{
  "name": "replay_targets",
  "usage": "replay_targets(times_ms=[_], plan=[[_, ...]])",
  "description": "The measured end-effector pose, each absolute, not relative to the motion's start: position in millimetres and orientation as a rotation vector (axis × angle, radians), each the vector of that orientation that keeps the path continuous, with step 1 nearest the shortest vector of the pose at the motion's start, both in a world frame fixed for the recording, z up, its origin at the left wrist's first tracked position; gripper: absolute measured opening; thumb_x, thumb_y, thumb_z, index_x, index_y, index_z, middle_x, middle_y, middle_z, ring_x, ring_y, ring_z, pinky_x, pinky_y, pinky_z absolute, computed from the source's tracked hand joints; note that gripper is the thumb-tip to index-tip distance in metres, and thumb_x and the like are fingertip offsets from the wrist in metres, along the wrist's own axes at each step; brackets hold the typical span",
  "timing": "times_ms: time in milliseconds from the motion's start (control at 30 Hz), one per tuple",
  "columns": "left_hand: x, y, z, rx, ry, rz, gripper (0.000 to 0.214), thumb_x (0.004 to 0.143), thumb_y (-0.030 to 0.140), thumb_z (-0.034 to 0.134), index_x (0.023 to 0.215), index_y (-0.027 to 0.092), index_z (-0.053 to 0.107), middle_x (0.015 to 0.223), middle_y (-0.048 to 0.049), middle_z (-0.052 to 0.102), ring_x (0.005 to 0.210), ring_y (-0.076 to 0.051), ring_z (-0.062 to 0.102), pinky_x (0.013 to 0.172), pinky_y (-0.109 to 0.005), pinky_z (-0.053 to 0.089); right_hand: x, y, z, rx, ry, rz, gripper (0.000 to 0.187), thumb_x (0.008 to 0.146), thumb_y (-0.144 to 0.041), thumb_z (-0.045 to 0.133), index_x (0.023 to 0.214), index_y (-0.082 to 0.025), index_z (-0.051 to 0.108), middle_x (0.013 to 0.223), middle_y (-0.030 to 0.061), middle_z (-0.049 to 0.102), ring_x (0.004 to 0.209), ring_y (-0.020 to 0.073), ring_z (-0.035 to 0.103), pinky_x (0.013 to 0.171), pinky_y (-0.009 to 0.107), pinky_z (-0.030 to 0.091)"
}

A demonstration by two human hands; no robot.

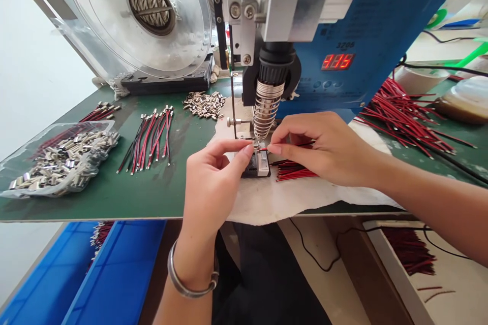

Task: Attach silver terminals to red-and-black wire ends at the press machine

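At the soldering machine's tip (260,143), my left hand (215,180) is closed in a pinch on a small metal connector (256,147), mostly hidden by the fingertips. From the other side, my right hand (328,150) pinches a red wire (264,149) whose end meets the connector under the tip. Both lie over a small black-and-white holder (262,163). A spring coil (267,104) surrounds the soldering iron above. Beneath my right hand, a bundle of red and black wires (293,170) rests on a white cloth (259,203).
A bag of metal connectors (72,160) sits left, beside a row of wires with connectors (150,139). Loose connectors (205,105) are piled behind. The blue machine (366,20) and a large clear reel (95,15) stand behind. More wires (407,117) lie right; blue bins (114,269) stand below.
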State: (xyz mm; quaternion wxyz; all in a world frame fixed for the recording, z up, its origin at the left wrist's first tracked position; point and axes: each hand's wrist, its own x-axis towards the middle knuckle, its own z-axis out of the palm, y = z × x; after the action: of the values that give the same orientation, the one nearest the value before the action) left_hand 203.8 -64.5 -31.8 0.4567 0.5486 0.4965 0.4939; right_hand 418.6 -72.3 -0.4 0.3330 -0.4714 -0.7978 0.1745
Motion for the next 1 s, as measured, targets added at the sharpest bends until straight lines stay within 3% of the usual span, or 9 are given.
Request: replay_targets(times_ms=[833, 1000], plan=[[204.1, -63.7, -33.6, 1.375, 1.223, 1.200, 0.013, 0.083, 0.037, 0.091, 0.082, 0.023, 0.090, 0.087, -0.0053, 0.080, 0.068, -0.016, 0.061, 0.050, -0.028, 0.027, 412.9, -73.8, -3.9, -1.305, -2.021, 0.407, 0.021, 0.101, -0.028, 0.069, 0.081, -0.024, 0.070, 0.059, -0.0057, 0.058, 0.053, 0.0137, 0.047, 0.057, 0.032, 0.037], [203.9, -63.9, -32.8, 1.364, 1.226, 1.200, 0.012, 0.082, 0.036, 0.093, 0.081, 0.025, 0.090, 0.089, -0.0057, 0.080, 0.073, -0.016, 0.062, 0.051, -0.028, 0.026, 410.3, -76.2, -5.7, -1.330, -1.969, 0.454, 0.023, 0.102, -0.031, 0.070, 0.080, -0.024, 0.069, 0.063, -0.0048, 0.062, 0.058, 0.0148, 0.053, 0.061, 0.032, 0.039]])
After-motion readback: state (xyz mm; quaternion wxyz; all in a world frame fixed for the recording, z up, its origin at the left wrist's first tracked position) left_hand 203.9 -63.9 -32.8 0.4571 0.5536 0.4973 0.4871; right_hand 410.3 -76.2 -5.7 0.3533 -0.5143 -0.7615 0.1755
